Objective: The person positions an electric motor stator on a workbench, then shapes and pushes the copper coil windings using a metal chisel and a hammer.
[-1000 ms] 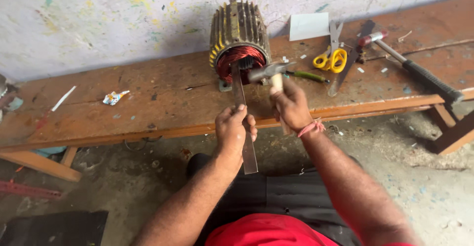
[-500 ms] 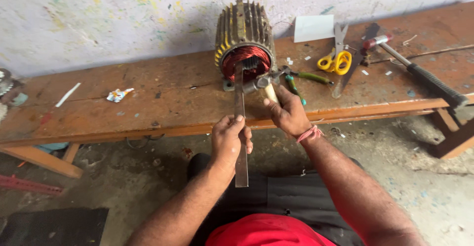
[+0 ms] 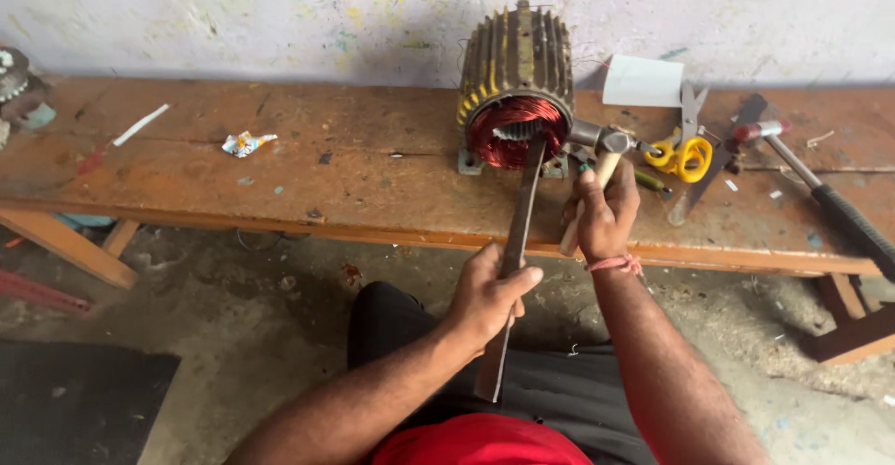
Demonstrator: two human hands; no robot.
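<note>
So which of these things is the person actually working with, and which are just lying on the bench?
In use:
- left hand gripping a flat metal bar, its tip in the motor's copper windings
- right hand holding a hammer beside the motor

Lying about:
- yellow scissors
- second hammer
- white card
- crumpled wrapper
- white stick

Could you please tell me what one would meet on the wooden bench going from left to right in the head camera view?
White strip → crumpled wrapper → motor stator with copper windings → small hammer held in the right hand → yellow-handled scissors → larger hammer with black grip.
</note>
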